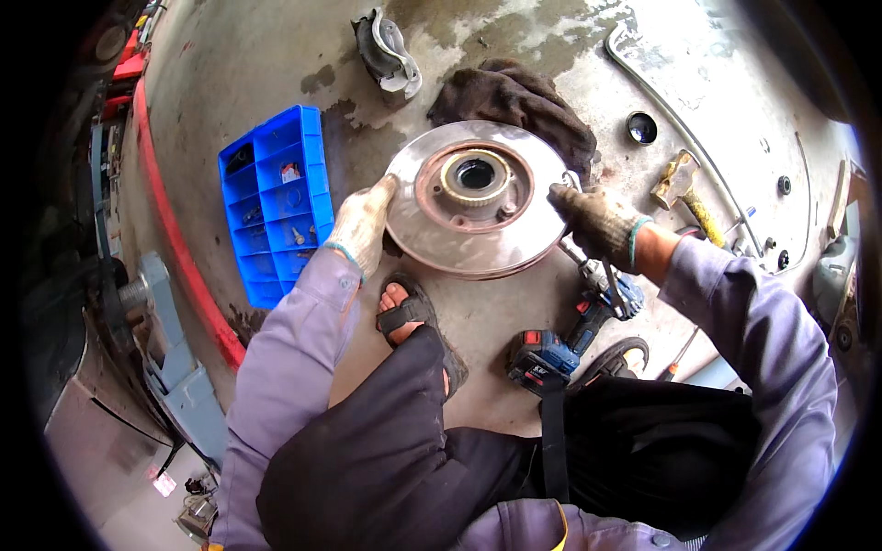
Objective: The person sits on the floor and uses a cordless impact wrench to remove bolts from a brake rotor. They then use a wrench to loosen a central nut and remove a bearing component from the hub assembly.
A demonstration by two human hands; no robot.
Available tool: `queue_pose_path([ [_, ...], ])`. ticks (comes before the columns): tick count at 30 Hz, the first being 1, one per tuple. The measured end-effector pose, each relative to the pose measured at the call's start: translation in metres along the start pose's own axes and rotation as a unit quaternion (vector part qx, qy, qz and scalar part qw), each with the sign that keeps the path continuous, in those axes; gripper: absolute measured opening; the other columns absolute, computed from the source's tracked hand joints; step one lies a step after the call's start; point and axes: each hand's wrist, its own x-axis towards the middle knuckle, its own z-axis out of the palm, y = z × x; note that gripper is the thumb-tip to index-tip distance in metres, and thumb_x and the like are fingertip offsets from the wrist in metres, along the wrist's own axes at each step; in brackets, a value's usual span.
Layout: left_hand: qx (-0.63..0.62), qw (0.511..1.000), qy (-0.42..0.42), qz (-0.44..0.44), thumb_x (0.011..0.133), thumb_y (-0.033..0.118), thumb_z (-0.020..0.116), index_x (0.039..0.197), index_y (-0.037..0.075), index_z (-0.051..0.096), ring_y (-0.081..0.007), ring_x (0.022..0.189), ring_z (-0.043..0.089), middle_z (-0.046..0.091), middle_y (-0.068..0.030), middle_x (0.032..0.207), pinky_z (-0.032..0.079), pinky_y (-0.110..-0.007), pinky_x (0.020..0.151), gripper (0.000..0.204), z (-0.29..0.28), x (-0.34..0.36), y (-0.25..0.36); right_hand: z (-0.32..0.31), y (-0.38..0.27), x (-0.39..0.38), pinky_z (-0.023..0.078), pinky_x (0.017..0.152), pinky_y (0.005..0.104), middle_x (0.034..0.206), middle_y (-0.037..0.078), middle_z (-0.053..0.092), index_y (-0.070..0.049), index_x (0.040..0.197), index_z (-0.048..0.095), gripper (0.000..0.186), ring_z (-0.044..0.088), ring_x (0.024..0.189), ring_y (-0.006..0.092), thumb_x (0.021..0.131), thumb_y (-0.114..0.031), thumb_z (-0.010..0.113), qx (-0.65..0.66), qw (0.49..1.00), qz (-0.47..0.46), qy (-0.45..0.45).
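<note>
Head view. We have a large metal disc in front of us, above the concrete floor and just beyond our left foot. Its broad face is turned up toward us, with a rusty centre and a round hole. We cannot tell whether anything bears it from below.

Hands: our gloved left hand clasps the left rim; our gloved right hand, darkly stained, is closed at the right rim. The undersides of both grips are hidden. A small shiny loop shows by the right fingers; we cannot tell whether it is held too.

Nearby: a blue tray with small parts lies to the left, a dark cloth just past the disc, a hammer with a yellow handle to the right, and a power tool on the near side, below the right hand.

Step in hand, our judgement: two-handed holding and steadying of the disc. Any next move would call for equal support from both sides, a level face, and room for fingers under the rim. The disc looks heavy; a slip could land it on our sandalled foot.
</note>
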Motion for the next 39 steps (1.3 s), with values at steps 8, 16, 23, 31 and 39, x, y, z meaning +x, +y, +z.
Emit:
queue_pose_path([
  [8, -0.212, 0.974, -0.062, -0.039, 0.106, 0.041, 0.050, 0.143, -0.001, 0.053, -0.0286, 0.126, 0.060, 0.061, -0.0158, 0.140, 0.048, -0.045, 0.107, 0.056, -0.002, -0.049, -0.078, -0.006, -0.045, -0.011, 0.055, 0.072, 0.0405, 0.076, 0.018, 0.070, 0.005, 0.105, 0.072, 0.048, 0.070, 0.073, 0.0264, 0.098, -0.042, 0.066, -0.019, 0.999, -0.039, -0.007],
  [16, -0.034, 0.980, -0.107, 0.166, 0.105, 0.037, 0.053, 0.151, -0.002, 0.041, -0.0293, 0.133, 0.057, 0.056, -0.0214, 0.146, 0.048, -0.043, 0.111, 0.061, 0.004, -0.067, -0.040, -0.030, -0.047, -0.013, 0.046, 0.051, 0.0308, 0.069, 0.003, 0.061, -0.003, 0.108, 0.071, 0.037, 0.056, 0.055, 0.0113, 0.100, -0.038, 0.068, 0.097, 0.993, 0.051, 0.036],
  [23, -0.133, 0.987, -0.083, 0.044, 0.101, 0.034, 0.064, 0.127, 0.001, 0.058, -0.0140, 0.090, 0.052, 0.061, -0.0056, 0.105, 0.044, -0.034, 0.075, 0.043, 0.041, 0.041, 0.032, -0.080, -0.017, 0.048, 0.044, 0.048, 0.0285, 0.071, 0.004, 0.061, -0.003, 0.107, 0.068, 0.039, 0.056, 0.056, 0.0121, 0.101, -0.041, 0.063, 0.100, 0.991, -0.037, 0.083],
  [31, 0.105, 0.983, 0.047, 0.146, 0.101, 0.034, 0.064, 0.123, 0.001, 0.060, -0.0267, 0.088, 0.066, 0.071, -0.0135, 0.104, 0.052, -0.040, 0.078, 0.039, 0.054, 0.053, -0.001, -0.093, -0.009, 0.053, 0.061, 0.073, 0.0375, 0.100, 0.025, 0.072, 0.001, 0.120, 0.067, 0.049, 0.073, 0.091, 0.0302, 0.106, -0.044, 0.050, -0.158, 0.952, -0.098, 0.244],
  [39, 0.315, 0.858, -0.024, 0.404, 0.097, 0.028, 0.068, 0.142, 0.007, 0.053, -0.0361, 0.105, 0.071, 0.070, -0.0222, 0.119, 0.057, -0.044, 0.090, 0.052, 0.110, -0.068, 0.057, -0.061, -0.057, -0.011, 0.061, 0.063, 0.0352, 0.101, 0.013, 0.075, -0.001, 0.122, 0.066, 0.038, 0.072, 0.074, 0.0217, 0.109, -0.034, 0.053, 0.263, 0.956, 0.008, -0.131],
])
